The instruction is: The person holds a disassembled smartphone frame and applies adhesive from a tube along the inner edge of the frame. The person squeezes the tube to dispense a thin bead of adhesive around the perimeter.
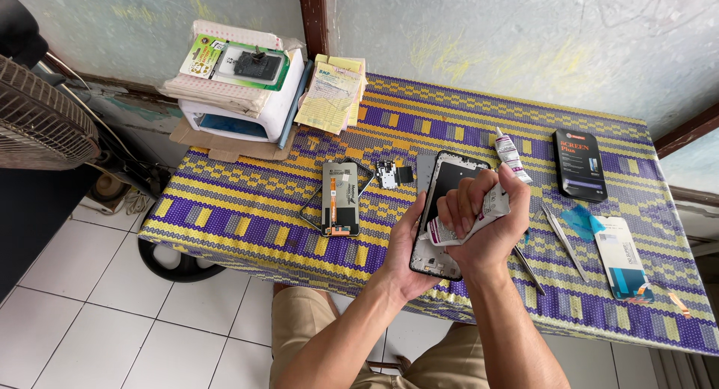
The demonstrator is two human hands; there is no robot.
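My left hand [408, 250] grips the phone frame [442, 209]; my right hand [483, 224] squeezes the glue tube [479, 213], hiding its nozzle and the frame's right edge.

Purple-and-yellow patterned tablecloth [247, 209] across the middle of the frame. On it, left of centre, a detached phone screen panel [339, 198] with an orange flex strip, beside a small circuit part [389, 175]. Upper left: white box-shaped machine [247, 104] stacked with papers and a packaged item, yellow receipt pads [333, 93] leaning against it. Upper right: black retail box [579, 164]. Right of centre: metal tweezers [563, 239], then a screen protector sheet [622, 256] with blue film. Far left edge: electric fan [41, 116]. Lower left: white tiled floor [90, 314].
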